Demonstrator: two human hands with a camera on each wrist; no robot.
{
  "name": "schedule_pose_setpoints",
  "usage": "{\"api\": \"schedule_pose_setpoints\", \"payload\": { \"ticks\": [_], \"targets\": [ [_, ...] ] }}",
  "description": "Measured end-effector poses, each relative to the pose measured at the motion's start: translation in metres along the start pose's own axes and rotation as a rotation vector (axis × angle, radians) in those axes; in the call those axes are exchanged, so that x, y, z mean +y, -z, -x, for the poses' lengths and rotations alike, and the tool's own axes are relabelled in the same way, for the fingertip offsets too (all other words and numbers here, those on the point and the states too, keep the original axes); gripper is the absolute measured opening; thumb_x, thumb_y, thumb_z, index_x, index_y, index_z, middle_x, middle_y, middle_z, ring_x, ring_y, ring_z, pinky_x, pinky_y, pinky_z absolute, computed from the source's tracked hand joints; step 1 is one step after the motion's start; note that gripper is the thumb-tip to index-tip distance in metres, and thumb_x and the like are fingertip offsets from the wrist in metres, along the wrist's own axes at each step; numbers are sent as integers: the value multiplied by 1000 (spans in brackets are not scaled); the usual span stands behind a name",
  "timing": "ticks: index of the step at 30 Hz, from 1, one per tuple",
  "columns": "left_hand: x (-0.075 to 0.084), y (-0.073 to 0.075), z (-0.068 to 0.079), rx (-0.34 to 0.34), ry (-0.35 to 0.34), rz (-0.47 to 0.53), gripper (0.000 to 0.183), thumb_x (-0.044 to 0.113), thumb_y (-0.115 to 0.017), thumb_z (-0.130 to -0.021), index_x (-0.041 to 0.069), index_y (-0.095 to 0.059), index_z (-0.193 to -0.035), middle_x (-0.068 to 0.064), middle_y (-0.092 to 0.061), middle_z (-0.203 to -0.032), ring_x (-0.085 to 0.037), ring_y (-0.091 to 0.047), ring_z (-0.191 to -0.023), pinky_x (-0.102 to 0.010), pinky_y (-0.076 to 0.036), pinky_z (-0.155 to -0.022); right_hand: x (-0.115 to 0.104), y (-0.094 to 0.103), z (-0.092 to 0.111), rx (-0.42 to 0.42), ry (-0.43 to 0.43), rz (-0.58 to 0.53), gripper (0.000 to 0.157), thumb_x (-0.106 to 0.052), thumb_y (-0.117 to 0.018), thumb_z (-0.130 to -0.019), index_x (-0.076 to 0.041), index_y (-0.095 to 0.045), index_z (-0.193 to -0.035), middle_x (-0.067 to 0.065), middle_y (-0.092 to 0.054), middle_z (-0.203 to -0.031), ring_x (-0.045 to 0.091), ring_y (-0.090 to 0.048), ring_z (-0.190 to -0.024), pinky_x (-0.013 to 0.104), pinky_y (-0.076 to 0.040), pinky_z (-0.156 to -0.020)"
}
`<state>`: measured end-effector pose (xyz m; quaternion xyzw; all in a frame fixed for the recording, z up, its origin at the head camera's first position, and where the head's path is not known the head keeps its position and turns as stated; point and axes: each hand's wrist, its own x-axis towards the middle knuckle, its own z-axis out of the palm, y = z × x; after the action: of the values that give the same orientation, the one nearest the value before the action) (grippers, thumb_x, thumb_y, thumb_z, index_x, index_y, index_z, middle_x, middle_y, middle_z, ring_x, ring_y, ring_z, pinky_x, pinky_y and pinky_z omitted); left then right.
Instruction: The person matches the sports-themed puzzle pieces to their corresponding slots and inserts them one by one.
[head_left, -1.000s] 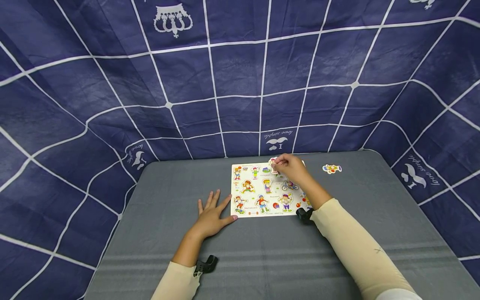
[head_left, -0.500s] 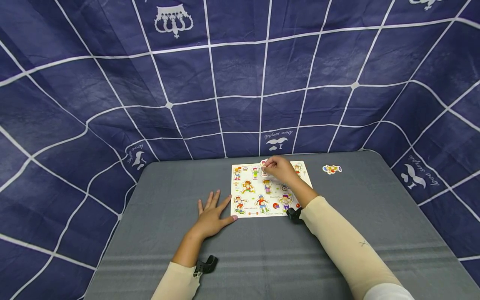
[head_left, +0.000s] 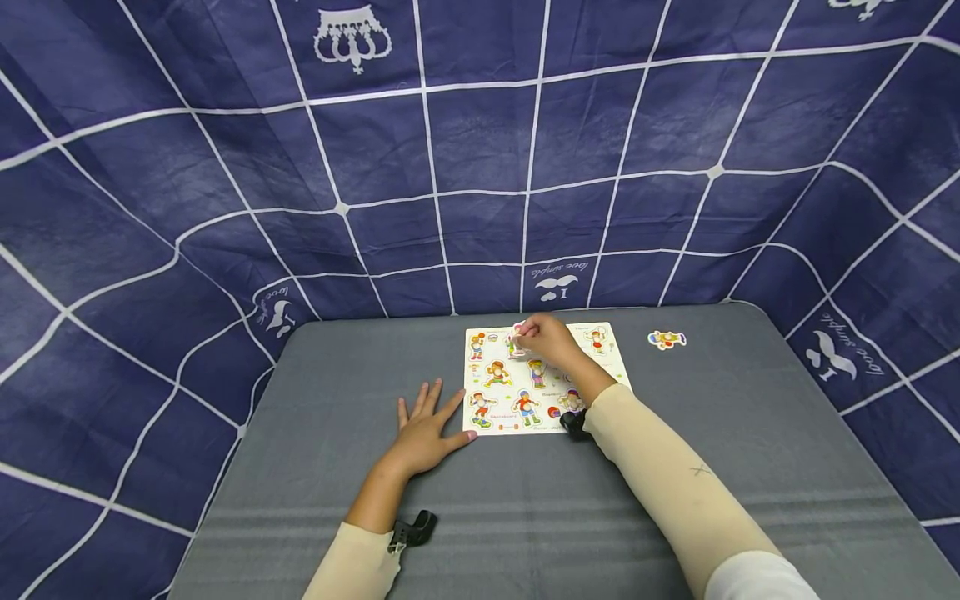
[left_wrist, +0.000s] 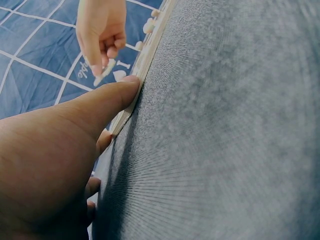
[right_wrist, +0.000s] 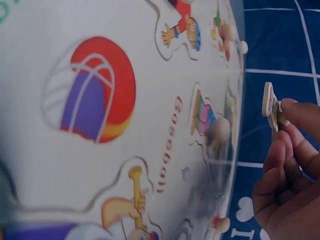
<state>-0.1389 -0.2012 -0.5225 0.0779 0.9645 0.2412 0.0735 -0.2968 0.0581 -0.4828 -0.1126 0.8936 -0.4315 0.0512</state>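
A white puzzle board (head_left: 609,357) printed with sporty cartoon figures lies on the grey table; its pieces carry small round knobs. My left hand (head_left: 422,440) rests palm down at its left side, fingers spread. The thumb tip presses the board's edge in the left wrist view. My right hand (head_left: 553,342) pinches a small puzzle piece (right_wrist: 270,102) between thumb and fingers. That piece is raised above the board, tilted on edge in the right wrist view, its picture mostly turned away. In the head view it overlaps the top row, left of centre.
One loose puzzle piece (head_left: 667,339) lies on the grey tabletop (head_left: 720,400) to the right of the board. A blue curtain (head_left: 480,225) with white lines stands behind the table and at both sides.
My right hand has moved left across the board's top row with the puzzle piece, uncovering figures at the upper right. The left hand has stayed in place.
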Motion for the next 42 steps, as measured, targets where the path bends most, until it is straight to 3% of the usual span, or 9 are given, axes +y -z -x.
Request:
{"api": "schedule_pose_setpoints", "payload": {
  "ticks": [14, 33, 42],
  "targets": [
    [1, 1, -1, 0, 5, -8, 81, 68, -62, -89, 34, -37, -157, -12, -11, -171, -36, 1, -159, -71, 10, -119, 2, -12, -7, -37, -72, 59, 17, -23, -76, -91, -10, -66, -92, 2, -63, -84, 16, -56, -77, 28, -46, -75],
    [2, 1, -2, -1, 15, -5, 81, 68, -62, -89, 34, -38, -157, -12, -12, -171, -37, 1, -159, -70, 10, -119, 4, -22, -16, -62, -78, 106, 16, -23, -75, -90, -10, -69, -94, 0, -64, -82, 10, -53, -62, 24, -45, -66],
    [4, 1, -1, 1, 14, -5, 80, 67, -63, -89, 33, -38, -157, -12, -12, -171, -37, 0, -159, -71, 10, -119, 5, -20, -17, -100, -117, 61, 17, -23, -75, -90, -9, -67, -95, 0, -61, -80, 8, -50, -56, 21, -45, -54]
  ]
}}
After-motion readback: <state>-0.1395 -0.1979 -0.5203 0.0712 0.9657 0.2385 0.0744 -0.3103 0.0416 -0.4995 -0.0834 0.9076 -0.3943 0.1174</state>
